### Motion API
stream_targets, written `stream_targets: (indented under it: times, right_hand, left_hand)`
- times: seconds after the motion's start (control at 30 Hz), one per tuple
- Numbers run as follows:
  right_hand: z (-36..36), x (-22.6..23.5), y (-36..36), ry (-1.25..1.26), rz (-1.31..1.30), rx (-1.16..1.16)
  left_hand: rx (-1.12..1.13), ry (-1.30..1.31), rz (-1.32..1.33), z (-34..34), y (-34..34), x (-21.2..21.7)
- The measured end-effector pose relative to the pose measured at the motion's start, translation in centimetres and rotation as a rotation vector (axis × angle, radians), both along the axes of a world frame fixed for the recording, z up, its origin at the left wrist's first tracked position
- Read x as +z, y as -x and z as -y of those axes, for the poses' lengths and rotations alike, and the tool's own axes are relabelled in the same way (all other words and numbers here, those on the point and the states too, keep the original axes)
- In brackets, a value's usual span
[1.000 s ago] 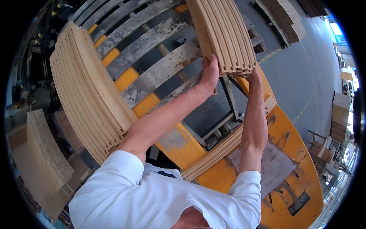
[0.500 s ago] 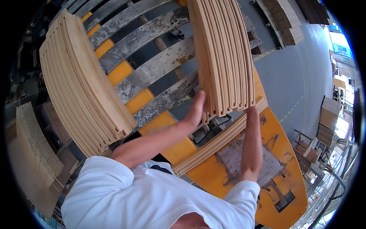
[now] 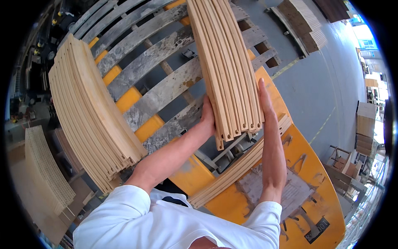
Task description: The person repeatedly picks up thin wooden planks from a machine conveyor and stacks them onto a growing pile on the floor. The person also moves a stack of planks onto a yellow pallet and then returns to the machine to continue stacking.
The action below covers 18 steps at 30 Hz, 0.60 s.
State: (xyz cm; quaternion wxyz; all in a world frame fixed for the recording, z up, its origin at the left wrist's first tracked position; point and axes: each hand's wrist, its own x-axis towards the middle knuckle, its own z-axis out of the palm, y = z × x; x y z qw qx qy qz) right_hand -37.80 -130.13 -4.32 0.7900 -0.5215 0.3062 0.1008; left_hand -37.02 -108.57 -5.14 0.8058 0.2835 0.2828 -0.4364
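White short-sleeved shirt [image 3: 166, 224], at lower edge; both bare forearms [image 3: 172, 157] reaching forward from it. Yellow metal plate [image 3: 319, 186], at lower right, with torn paper sheet [image 3: 255, 182] stuck on top, scraped and greyish. Thin wooden strips [image 3: 232, 172], several, side by side along plate's far edge, partly beneath right forearm. Left hand [image 3: 208, 116]: against left side of board stack [image 3: 228, 70], near its lower end; fingers partly hidden, impossible to tell whether curled under. Right hand [image 3: 266, 99]: flat along opposite side, fingers straight and pointing away. Hands well apart, with stack between. Board stack: pale, gently curved boards side by side, round holes near ends, near ends uneven, one at left jutting lowest; placed over right part of pallet [image 3: 166, 93], near end past last slat; resting or raised, impossible to tell. Pallet: worn grey slats, stained, over yellow bars [image 3: 128, 99]. Second stack [image 3: 91, 112]: similar curved boards, at pallet's left side. Farther off: grey floor [image 3: 309, 91] with yellow line [image 3: 285, 69]; brown stacked boards [image 3: 300, 25], upper right.
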Motion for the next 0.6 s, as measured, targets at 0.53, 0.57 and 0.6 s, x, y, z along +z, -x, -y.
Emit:
stream_targets:
  times: [0.53, 0.57, 0.6]
  right_hand:
    - [-2.3, 8.8, 1.2, 0.965, -0.014, 0.133]
    - [-2.7, 9.0, 1.3, 0.938, 0.019, 0.087]
    - [-3.1, 9.4, 1.5, 0.910, 0.051, 0.043]
  left_hand:
    - [-0.120, -0.080, 0.131, -0.7, 0.1, -0.9]
    - [-0.119, -0.083, 0.127, -0.7, 0.2, -1.3]
    - [-0.130, -0.088, 0.110, -0.9, 0.3, -1.7]
